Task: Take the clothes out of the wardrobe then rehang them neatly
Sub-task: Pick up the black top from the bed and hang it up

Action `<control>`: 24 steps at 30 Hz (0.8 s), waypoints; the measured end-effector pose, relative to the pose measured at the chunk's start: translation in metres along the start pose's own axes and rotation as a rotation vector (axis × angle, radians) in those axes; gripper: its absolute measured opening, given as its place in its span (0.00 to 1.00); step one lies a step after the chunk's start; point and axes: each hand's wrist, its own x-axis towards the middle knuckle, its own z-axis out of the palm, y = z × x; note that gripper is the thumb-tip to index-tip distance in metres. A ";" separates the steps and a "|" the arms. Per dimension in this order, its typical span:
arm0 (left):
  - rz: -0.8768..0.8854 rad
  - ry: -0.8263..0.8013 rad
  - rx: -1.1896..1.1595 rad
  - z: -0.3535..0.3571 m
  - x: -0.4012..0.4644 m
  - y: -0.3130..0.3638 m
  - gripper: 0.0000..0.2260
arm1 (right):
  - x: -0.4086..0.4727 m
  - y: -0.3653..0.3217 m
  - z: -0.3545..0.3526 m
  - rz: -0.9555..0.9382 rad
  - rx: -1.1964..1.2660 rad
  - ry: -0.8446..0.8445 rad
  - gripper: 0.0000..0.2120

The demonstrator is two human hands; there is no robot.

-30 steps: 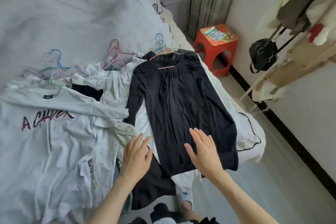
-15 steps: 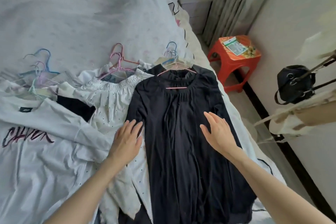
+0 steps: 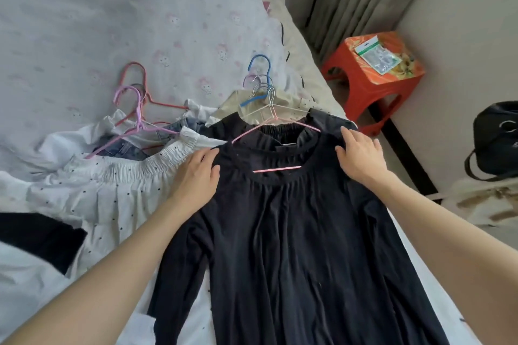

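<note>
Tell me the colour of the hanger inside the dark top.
Pink: the hanger shows through the neck of the dark top in the head view.

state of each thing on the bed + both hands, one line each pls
black dress: laid flat on the bed, pink hanger in its neckline
left hand: open, resting on the dress's shoulder
right hand: open, resting on the other shoulder
white dotted garment: lying crumpled beside the dress
purple hanger: lying loose on the clothes
blue hanger: lying behind the dress collar
red stool: upright, a packet on top
</note>
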 end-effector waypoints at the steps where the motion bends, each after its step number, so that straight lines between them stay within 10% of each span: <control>1: -0.002 -0.002 -0.004 0.005 0.007 -0.001 0.18 | 0.010 -0.002 0.002 0.001 -0.013 0.010 0.22; 11: -0.051 0.189 -0.189 0.015 0.012 0.006 0.08 | 0.011 0.009 0.000 -0.114 0.191 0.156 0.14; 24: 0.251 0.281 -0.262 -0.044 -0.052 0.155 0.13 | -0.171 0.093 -0.120 0.189 0.488 0.329 0.11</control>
